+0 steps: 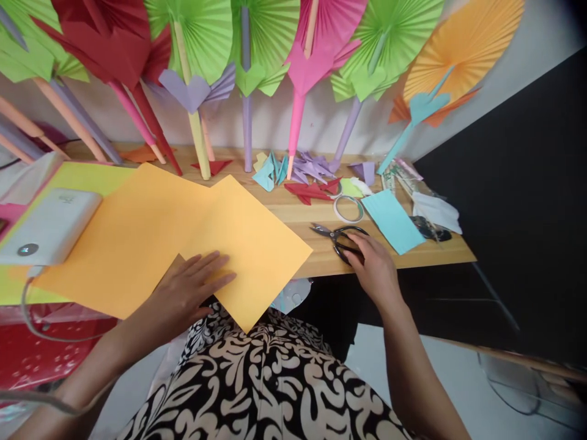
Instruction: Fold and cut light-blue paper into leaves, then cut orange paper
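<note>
My left hand (pixel 195 287) lies flat, fingers stretched out, on the near left edge of an orange paper square (pixel 252 238). That square is turned cornerwise, and its near corner hangs past the table edge. Beneath its left side spreads another orange sheet (pixel 132 232). My right hand (pixel 373 263) has its fingers curled on the black handle loops of a pair of scissors (pixel 337 235). The scissors rest on the table with their blades pointing left. Just beyond them is a roll of tape (pixel 348 209), and a folded blue paper (pixel 393 220) sits to their right.
Several folded paper fans on paper sticks, such as a pink one (pixel 305 67), lean against the wall. Purple folded pieces (pixel 314 166) and red scraps (pixel 312 191) lie along the table's back. A white power bank (pixel 50 226) with a cable (pixel 27 305) weighs on the left sheets.
</note>
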Demonstrator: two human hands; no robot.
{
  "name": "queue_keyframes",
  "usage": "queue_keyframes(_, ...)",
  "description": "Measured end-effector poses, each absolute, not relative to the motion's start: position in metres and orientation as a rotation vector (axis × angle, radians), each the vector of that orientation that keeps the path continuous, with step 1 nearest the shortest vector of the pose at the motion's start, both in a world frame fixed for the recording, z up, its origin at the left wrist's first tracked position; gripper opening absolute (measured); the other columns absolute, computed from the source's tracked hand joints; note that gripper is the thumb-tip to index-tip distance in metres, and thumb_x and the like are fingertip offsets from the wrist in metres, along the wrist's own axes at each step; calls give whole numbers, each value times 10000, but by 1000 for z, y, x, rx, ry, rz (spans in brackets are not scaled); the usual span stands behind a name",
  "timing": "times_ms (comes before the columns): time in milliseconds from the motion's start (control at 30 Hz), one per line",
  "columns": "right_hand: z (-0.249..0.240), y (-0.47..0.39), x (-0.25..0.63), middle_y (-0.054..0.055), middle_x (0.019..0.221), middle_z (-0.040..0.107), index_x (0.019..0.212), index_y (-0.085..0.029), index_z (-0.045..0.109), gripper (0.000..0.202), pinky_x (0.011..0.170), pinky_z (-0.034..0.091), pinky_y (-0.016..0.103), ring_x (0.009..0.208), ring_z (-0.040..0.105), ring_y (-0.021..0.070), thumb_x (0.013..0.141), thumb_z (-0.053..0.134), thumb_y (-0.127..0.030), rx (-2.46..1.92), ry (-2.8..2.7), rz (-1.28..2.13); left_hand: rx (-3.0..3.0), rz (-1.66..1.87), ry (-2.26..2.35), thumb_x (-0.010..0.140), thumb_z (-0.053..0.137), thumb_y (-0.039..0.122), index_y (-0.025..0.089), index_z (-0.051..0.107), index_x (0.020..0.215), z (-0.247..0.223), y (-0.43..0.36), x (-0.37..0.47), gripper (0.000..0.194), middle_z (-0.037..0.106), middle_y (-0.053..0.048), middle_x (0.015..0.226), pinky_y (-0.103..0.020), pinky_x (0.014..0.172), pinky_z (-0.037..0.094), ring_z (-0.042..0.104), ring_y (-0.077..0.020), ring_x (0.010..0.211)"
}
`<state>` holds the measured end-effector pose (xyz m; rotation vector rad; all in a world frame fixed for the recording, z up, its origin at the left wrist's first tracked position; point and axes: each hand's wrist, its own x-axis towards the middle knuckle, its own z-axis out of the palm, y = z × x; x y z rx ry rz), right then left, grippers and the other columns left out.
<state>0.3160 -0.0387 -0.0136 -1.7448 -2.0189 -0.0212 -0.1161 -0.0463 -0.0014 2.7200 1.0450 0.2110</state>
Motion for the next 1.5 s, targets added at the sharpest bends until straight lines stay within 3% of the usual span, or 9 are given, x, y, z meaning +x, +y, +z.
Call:
queue_keyframes(167,-20,-39,323,129,1159,695,1225,-180,632,325,938,479,468,1069,614,297,955,516,-321,-1787,-2034,-70,2751,323,1034,959,477,204,235,584,1328,-12,-41,-102,386,470,-90,1512,-500,1141,413,362,-279,1446)
queue_keyframes(433,-21,-49,343,90,1080,739,1162,-181,669,282,881,462,413,990,653,276,961,554,-341,-1831,-2040,-256,2726,432,942,991,458,222,268,676,1205,-9,-30,-86,310,561,-81,1425,-457,1008,520,487,-274,1334)
queue_keyframes(700,-23,-49,354,123,1012,753,1121,-156,709,315,819,471,407,903,673,285,945,576,-382,-1969,-1898,-394,2686,476,719,1007,435,250,264,678,1175,-2,-16,-54,296,626,-73,1335,-417,998,480,577,-231,1179)
queue_keyframes(867,-14,-42,354,131,1156,715,1079,-153,728,354,893,485,433,1047,652,307,959,538,-426,-1974,-1832,-354,2655,456,637,961,527,269,233,608,1286,-2,-12,-44,337,632,-100,1319,-429,999,469,570,-254,1186)
queue_keyframes(1100,9,-23,312,122,1208,691,1131,-184,700,281,969,475,453,1125,628,278,978,519,-335,-1707,-1914,-124,2621,397,690,829,582,83,246,529,1373,-8,-20,-42,570,568,-89,1406,-498,1025,453,517,-290,1245)
queue_keyframes(1233,27,-35,278,83,1248,680,1261,-235,622,331,1024,458,444,1183,599,246,940,605,-316,-1352,-2263,242,2608,444,719,876,595,128,241,561,1337,-1,-25,-45,476,570,-100,1402,-500,1046,446,508,-281,1277)
queue_keyframes(1367,25,-52,264,72,1429,563,1433,-275,469,661,1153,360,506,1356,472,269,834,740,-345,-1243,-2519,504,2619,509,752,917,586,187,196,592,1292,2,-27,-50,374,590,-131,1371,-502,1064,435,511,-274,1289)
queue_keyframes(1433,13,-58,259,67,1513,474,1491,-291,393,743,1172,333,540,1426,388,281,831,734,-258,-1304,-2560,504,2639,543,751,931,566,184,184,602,1272,0,-28,-49,343,608,-132,1348,-496,1060,440,527,-271,1276)
queue_keyframes(1500,-2,-62,252,60,1514,474,1473,-296,429,663,1165,332,566,1443,364,281,863,640,-143,-1316,-2520,424,2673,600,722,948,537,168,188,618,1241,-2,-29,-45,306,644,-118,1300,-475,1037,460,562,-259,1237)
